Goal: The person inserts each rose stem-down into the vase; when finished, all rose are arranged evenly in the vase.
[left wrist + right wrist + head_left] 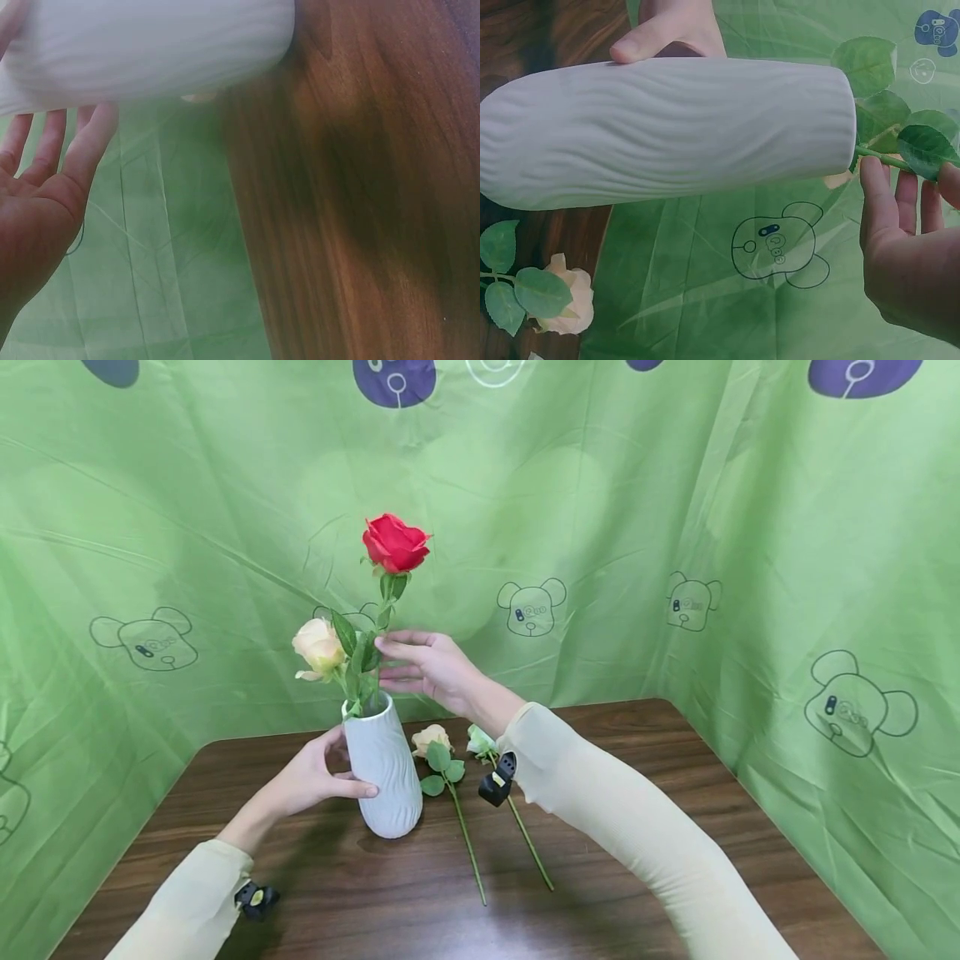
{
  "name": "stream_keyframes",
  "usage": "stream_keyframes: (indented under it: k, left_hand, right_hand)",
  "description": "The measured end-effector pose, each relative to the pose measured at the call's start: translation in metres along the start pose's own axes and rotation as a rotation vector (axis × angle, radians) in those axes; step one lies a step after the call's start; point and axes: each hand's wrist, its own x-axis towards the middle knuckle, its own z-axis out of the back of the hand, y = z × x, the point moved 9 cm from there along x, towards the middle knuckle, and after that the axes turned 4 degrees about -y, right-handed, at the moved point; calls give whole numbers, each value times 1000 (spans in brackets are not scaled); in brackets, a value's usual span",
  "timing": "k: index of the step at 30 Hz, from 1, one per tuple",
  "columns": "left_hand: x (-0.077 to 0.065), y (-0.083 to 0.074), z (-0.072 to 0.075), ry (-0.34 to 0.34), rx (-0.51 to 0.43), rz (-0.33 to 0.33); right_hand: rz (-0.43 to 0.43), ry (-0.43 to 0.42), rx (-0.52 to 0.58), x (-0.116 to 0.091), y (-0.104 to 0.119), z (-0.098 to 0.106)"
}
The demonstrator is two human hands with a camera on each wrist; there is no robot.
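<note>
A white vase [386, 781] with wavy ridges stands on the table, leaning slightly. My left hand [300, 777] holds its side, thumb in front and fingers behind. A red rose [396, 543] rises above the vase, and my right hand [442, 672] pinches its leafy stem just over the rim. In the right wrist view the green stem [881, 157] enters the vase mouth beside the fingers of the right hand [907, 247]. A cream rose [318, 646] sits in the vase too, tilting left. The stem ends inside the vase are hidden.
Right of the vase, a peach rose [432, 739] lies on the brown wooden table [615, 877]. Beside it lies a pale white-green rose [480, 741], partly covered by the right wrist's camera. Green printed cloth [600, 527] hangs behind and around the table.
</note>
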Motion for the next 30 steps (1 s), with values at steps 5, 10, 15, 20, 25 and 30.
stream_keyframes:
  k: [5,10,15,20,25,30]
  left_hand:
    - [1,1,-1,1,-7,-1]
    - [1,3,-1,0,-7,4]
    - [2,3,-1,0,-12,1]
    - [2,3,-1,3,-15,2]
    - [2,3,-1,0,-17,13]
    - [2,3,0,-5,-18,14]
  right_hand:
    - [2,10,-16,0,-3,1]
    - [-5,-8,-51,0,-7,5]
    - [-9,-74,-28,0,-9,13]
    - [-32,-144,22,-1,-12,23]
    - [-57,-118,57,-2,-14,23]
    - [-73,-85,42,-4,-16,24]
